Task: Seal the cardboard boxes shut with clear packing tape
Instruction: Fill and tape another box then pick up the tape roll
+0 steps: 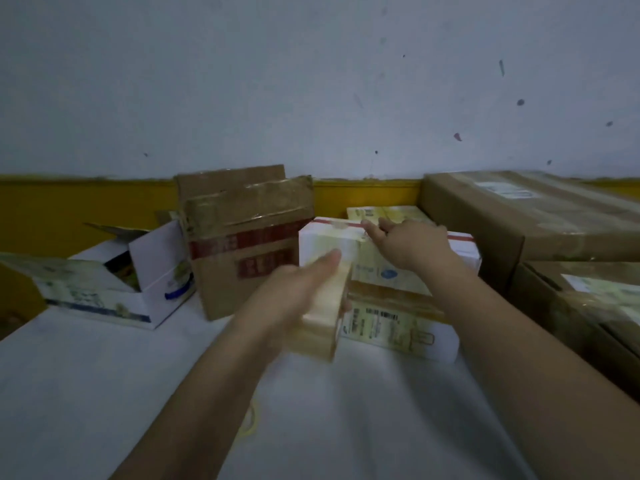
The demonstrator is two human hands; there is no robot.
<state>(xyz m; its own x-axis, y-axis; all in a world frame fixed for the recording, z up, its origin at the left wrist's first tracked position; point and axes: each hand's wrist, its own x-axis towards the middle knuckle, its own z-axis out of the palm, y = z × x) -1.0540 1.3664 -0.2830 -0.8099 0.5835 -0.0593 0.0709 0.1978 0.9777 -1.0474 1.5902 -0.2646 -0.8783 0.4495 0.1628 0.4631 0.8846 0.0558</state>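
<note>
While the frame is blurred by motion, the left hand (pixel 298 289) is seen gripping a roll of clear packing tape (pixel 323 323), its thumb laid along the top of the roll and the fingers wrapped behind it; the roll is held on edge just in front of a white box (pixel 391 285) at the middle of the table (pixel 104 393); a strip of tape is seen running from the roll over the top of that box; the right hand (pixel 412 244) is laid on the far part of the box top, fingers stretched out flat and the forefinger pressed on the far edge by a red stripe; nothing is held in it; a printed label is seen on the near face of the box. To the left, a brown cardboard box (pixel 242 244) banded with clear and red tape is propped just beside the white one; further left, an open white carton (pixel 114 282) is lying with its flaps up; at the right, large brown boxes (pixel 533 216) are stacked by the wall (pixel 311 81); a yellow box (pixel 388 213) is partly hidden behind the white one.
</note>
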